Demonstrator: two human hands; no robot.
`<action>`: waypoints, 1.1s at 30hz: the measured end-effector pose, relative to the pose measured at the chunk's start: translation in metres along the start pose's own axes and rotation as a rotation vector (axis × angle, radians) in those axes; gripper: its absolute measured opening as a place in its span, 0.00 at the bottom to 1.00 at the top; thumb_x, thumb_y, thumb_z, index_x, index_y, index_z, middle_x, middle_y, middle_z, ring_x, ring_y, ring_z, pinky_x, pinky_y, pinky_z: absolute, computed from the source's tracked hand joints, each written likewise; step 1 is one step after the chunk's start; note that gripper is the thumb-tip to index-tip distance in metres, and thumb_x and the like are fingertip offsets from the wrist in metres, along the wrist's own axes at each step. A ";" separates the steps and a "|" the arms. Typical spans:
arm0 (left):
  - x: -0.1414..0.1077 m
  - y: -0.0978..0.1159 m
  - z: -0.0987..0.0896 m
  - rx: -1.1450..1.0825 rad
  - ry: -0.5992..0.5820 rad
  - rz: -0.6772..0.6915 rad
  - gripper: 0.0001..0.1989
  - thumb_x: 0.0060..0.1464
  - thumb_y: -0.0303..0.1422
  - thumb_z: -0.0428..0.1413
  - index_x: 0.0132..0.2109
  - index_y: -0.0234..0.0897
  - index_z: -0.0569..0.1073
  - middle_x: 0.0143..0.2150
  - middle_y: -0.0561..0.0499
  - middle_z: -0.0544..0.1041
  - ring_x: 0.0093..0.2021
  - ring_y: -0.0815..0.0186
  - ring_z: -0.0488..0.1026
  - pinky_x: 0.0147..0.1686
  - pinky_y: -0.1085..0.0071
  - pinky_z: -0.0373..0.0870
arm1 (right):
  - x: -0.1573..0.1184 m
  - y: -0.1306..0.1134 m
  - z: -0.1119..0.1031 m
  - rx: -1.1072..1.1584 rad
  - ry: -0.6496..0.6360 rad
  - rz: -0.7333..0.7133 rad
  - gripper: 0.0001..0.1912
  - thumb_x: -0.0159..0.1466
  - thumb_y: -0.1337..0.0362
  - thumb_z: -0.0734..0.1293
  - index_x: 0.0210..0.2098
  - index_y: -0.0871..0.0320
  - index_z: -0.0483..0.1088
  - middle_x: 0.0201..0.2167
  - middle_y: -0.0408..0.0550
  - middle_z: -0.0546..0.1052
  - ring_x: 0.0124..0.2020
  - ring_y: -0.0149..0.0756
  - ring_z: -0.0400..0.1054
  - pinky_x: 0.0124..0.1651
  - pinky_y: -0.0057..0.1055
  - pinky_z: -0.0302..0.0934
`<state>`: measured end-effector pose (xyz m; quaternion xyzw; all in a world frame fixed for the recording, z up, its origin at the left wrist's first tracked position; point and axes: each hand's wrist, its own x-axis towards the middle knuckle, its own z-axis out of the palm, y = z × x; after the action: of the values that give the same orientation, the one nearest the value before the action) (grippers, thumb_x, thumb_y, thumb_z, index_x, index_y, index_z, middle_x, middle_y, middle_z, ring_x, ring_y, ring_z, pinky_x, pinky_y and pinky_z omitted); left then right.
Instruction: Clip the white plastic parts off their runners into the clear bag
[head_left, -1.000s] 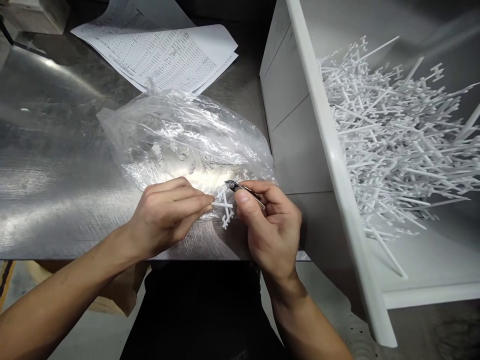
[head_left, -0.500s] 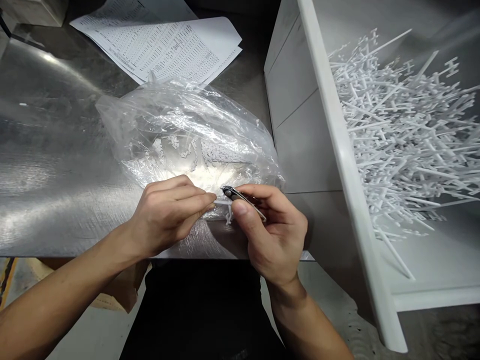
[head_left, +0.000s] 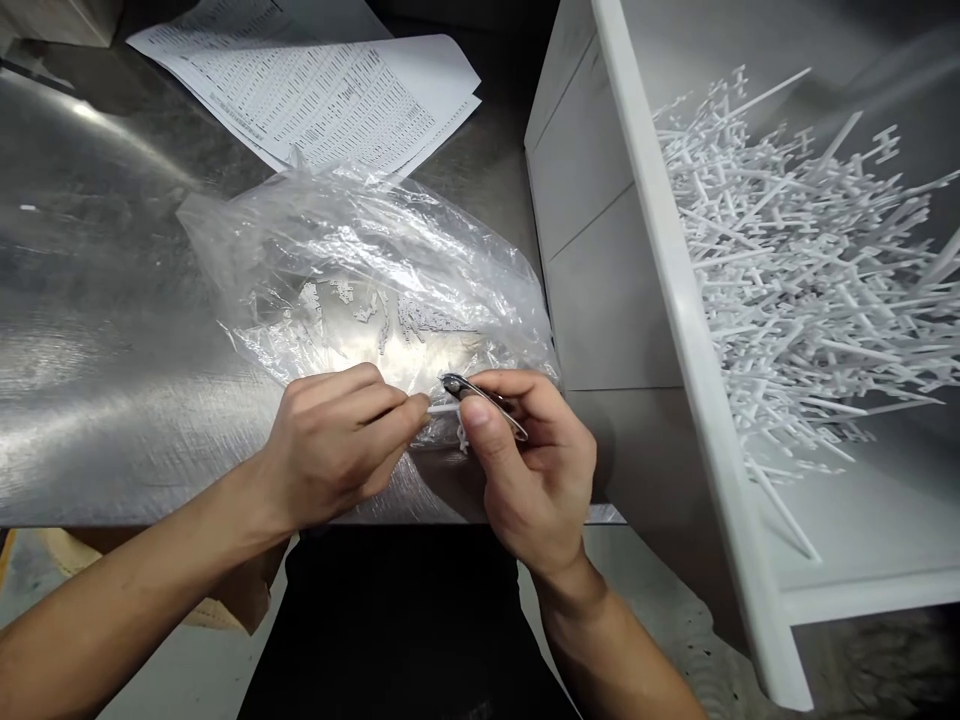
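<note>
Between the fingertips of my left hand (head_left: 345, 435) a thin white plastic sprue (head_left: 444, 408) is pinched; its branched end hangs close to my right thumb. My right hand (head_left: 529, 455) is closed around a metal nail clipper (head_left: 484, 395), whose jaws point up and left, just above the sprue. Whether the jaws touch the plastic I cannot tell. Under and behind both hands spreads a clear plastic bag (head_left: 375, 225), with small pale pieces (head_left: 435, 316) showing through or on it.
A white bin (head_left: 675, 290) on the right holds a heap of white sprues (head_left: 817, 280). Printed sheets (head_left: 337, 100) lie behind the bag on the metal table (head_left: 97, 330). A cardboard box (head_left: 232, 600) sits below the table's front edge at left.
Both hands stay close together with the sprue and the nail clipper, and my left fingers have shifted slightly. The whole view has moved a little.
</note>
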<state>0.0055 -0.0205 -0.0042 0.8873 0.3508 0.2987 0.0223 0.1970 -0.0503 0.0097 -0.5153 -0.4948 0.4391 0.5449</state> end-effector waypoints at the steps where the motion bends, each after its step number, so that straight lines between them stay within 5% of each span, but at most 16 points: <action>1: 0.000 0.000 0.000 0.009 0.008 0.004 0.09 0.64 0.21 0.58 0.44 0.39 0.78 0.33 0.58 0.83 0.29 0.68 0.75 0.25 0.66 0.66 | -0.001 0.001 0.000 -0.011 -0.007 -0.006 0.02 0.72 0.65 0.73 0.44 0.53 0.78 0.31 0.40 0.79 0.27 0.30 0.70 0.30 0.29 0.69; 8: 0.001 0.003 0.002 0.102 0.039 0.058 0.05 0.66 0.22 0.59 0.44 0.35 0.78 0.30 0.56 0.80 0.27 0.69 0.70 0.24 0.66 0.63 | -0.002 0.002 0.001 -0.049 -0.014 -0.034 0.01 0.74 0.65 0.71 0.45 0.53 0.76 0.34 0.41 0.79 0.31 0.31 0.73 0.36 0.31 0.71; 16: 0.001 0.003 0.003 0.011 0.021 0.013 0.06 0.66 0.23 0.60 0.41 0.36 0.79 0.32 0.55 0.82 0.28 0.68 0.74 0.25 0.66 0.68 | 0.002 0.007 0.000 0.037 0.028 0.094 0.06 0.73 0.59 0.73 0.41 0.55 0.78 0.37 0.46 0.81 0.41 0.38 0.76 0.47 0.39 0.72; 24: 0.004 -0.005 -0.008 -0.305 0.122 -0.223 0.03 0.68 0.26 0.64 0.46 0.35 0.82 0.39 0.52 0.87 0.37 0.70 0.84 0.40 0.76 0.81 | -0.002 0.013 -0.004 0.193 0.078 0.081 0.06 0.71 0.60 0.76 0.45 0.54 0.81 0.38 0.45 0.82 0.35 0.32 0.74 0.38 0.32 0.67; 29: 0.003 -0.006 -0.009 -0.329 0.141 -0.242 0.04 0.67 0.25 0.65 0.46 0.37 0.83 0.40 0.53 0.87 0.37 0.71 0.85 0.40 0.76 0.82 | 0.000 0.005 -0.006 0.121 0.062 0.031 0.01 0.68 0.66 0.75 0.40 0.56 0.80 0.27 0.39 0.78 0.24 0.26 0.66 0.28 0.26 0.63; 33: 0.002 -0.005 -0.009 -0.311 0.155 -0.238 0.04 0.66 0.24 0.66 0.46 0.36 0.83 0.41 0.51 0.87 0.39 0.70 0.86 0.42 0.76 0.83 | 0.002 -0.001 -0.004 0.059 0.085 0.015 0.02 0.65 0.69 0.74 0.37 0.56 0.79 0.26 0.38 0.78 0.24 0.26 0.68 0.27 0.23 0.65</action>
<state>-0.0017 -0.0168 0.0033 0.7998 0.4036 0.4117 0.1672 0.2014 -0.0492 0.0114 -0.5206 -0.4544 0.4353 0.5771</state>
